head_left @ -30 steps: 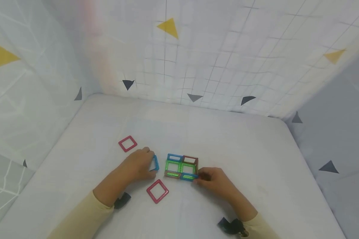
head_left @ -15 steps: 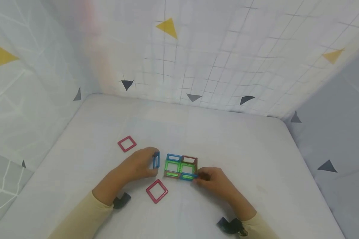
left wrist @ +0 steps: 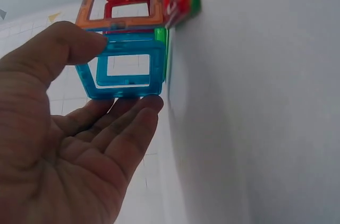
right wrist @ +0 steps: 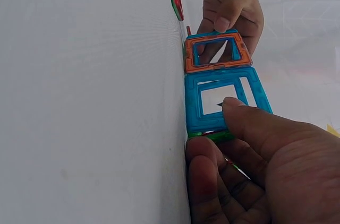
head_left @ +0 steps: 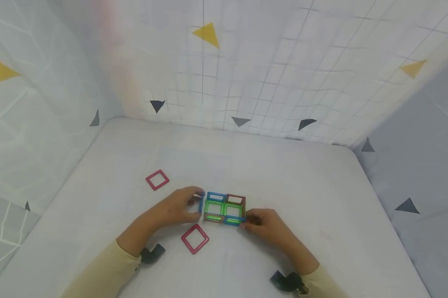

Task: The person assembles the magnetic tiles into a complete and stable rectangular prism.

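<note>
My left hand point(head_left: 172, 208) pinches a blue square magnetic tile point(left wrist: 127, 93) between thumb and fingertips and holds it upright. In the head view that tile stands at the left end of a low box of magnetic tiles point(head_left: 224, 210). The box has green squares at its bottom and blue, orange and red walls standing round them. At the box's right end my right hand point(head_left: 266, 223) grips the corner. Its thumb presses the blue front wall point(right wrist: 260, 94) in the right wrist view, while its fingers curl behind, partly hidden.
Two loose red square tiles lie flat on the white table point(head_left: 302, 178): a farther one point(head_left: 150, 185) beyond the left hand and a nearer one point(head_left: 201, 246) in front of the box. White fabric walls point(head_left: 261, 54) surround the table's back and sides.
My left hand has brought the blue tile rightward, turning it upright, up to the left end of the box. My right hand has stayed in place on the box.
</note>
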Demonstrator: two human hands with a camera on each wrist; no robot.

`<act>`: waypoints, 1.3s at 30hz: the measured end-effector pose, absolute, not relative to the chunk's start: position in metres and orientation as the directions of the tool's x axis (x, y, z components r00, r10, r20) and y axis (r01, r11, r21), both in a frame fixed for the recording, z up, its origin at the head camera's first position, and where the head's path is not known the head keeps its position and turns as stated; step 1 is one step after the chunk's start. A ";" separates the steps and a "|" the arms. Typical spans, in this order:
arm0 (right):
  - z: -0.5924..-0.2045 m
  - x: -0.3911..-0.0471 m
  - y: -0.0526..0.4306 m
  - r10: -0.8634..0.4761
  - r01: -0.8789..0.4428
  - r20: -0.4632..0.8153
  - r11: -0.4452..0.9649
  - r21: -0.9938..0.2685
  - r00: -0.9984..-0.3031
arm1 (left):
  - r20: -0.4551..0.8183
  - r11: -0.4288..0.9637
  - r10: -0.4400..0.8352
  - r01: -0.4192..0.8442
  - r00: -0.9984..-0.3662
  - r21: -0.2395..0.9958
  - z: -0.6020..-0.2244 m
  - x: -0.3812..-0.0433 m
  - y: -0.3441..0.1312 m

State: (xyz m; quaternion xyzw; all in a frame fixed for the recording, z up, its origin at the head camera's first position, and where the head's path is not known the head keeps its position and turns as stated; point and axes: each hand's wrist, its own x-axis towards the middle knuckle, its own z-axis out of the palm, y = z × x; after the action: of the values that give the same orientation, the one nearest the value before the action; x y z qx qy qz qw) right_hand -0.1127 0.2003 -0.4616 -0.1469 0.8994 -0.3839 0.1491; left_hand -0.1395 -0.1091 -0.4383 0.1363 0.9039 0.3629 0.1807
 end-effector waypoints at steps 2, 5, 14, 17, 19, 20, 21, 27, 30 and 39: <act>-0.462 -0.113 0.200 -0.379 -0.153 -0.153 0.664 -0.732 -0.912 | -0.232 0.695 0.382 0.114 -0.894 0.710 -0.439 -0.139 -0.108; -0.463 -0.113 0.200 -0.380 -0.159 -0.150 0.669 -0.726 -0.913 | -0.235 0.693 0.384 0.111 -0.893 0.712 -0.440 -0.139 -0.106; -0.463 -0.114 0.201 -0.370 -0.142 -0.168 0.679 -0.720 -0.914 | -0.229 0.673 0.405 0.119 -0.885 0.730 -0.439 -0.140 -0.105; -0.462 -0.113 0.200 -0.366 -0.135 -0.173 0.679 -0.722 -0.914 | -0.224 0.675 0.409 0.128 -0.885 0.726 -0.439 -0.140 -0.105; -0.461 -0.113 0.200 -0.365 -0.132 -0.176 0.678 -0.723 -0.914 | -0.218 0.684 0.411 0.142 -0.885 0.715 -0.439 -0.140 -0.105; -0.461 -0.113 0.199 -0.365 -0.129 -0.178 0.677 -0.725 -0.914 | -0.214 0.689 0.413 0.151 -0.885 0.709 -0.439 -0.140 -0.105; -0.461 -0.113 0.199 -0.364 -0.128 -0.178 0.675 -0.727 -0.914 | -0.210 0.694 0.415 0.159 -0.885 0.703 -0.439 -0.140 -0.105; -0.462 -0.112 0.199 -0.364 -0.128 -0.173 0.670 -0.731 -0.915 | -0.209 0.708 0.426 0.181 -0.880 0.683 -0.437 -0.139 -0.105; -0.464 -0.112 0.199 -0.359 -0.129 -0.172 0.677 -0.725 -0.917 | -0.228 0.729 0.405 0.162 -0.885 0.665 -0.433 -0.138 -0.107; -0.465 -0.113 0.199 -0.339 -0.112 -0.183 0.690 -0.715 -0.923 | -0.266 0.850 0.262 0.091 -0.928 0.520 -0.419 -0.131 -0.112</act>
State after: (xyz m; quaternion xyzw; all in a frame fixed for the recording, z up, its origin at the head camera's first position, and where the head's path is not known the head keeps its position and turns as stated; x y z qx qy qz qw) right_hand -0.1131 0.1988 -0.4650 -0.1242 0.9067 -0.3733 0.1518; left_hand -0.1312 -0.1120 -0.4193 0.0932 0.9472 0.2580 0.1660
